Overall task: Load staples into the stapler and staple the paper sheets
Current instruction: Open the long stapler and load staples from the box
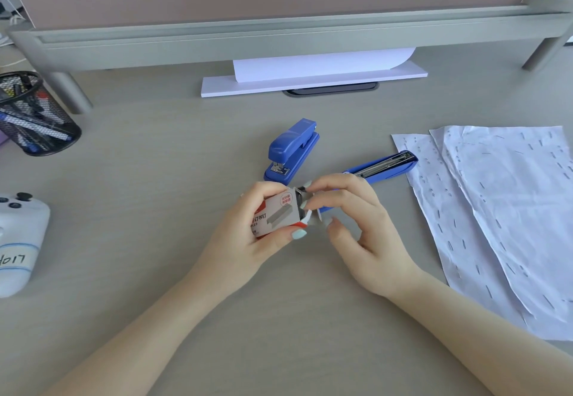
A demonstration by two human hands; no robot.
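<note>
Two hands met above the surface (pixel 155 271). Left hand (pixel 248 234) gripped the staple box (pixel 274 214); right hand (pixel 350 225) pinched staples (pixel 301 192) at its opening.

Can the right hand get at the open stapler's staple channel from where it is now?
Probably yes. The open stapler lies just beyond the right hand, channel facing up, with nothing over it. But the fingers are busy at the staple box held by the left hand.

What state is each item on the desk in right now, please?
Staple box: end flap open, held in left hand.
Right hand: fingertips pinching at the box opening.
Open stapler: swung open, magazine exposed.
Closed stapler: shut, untouched.
Paper sheets: flat, heavily stapled.
Pen holder: tipped over.
</note>
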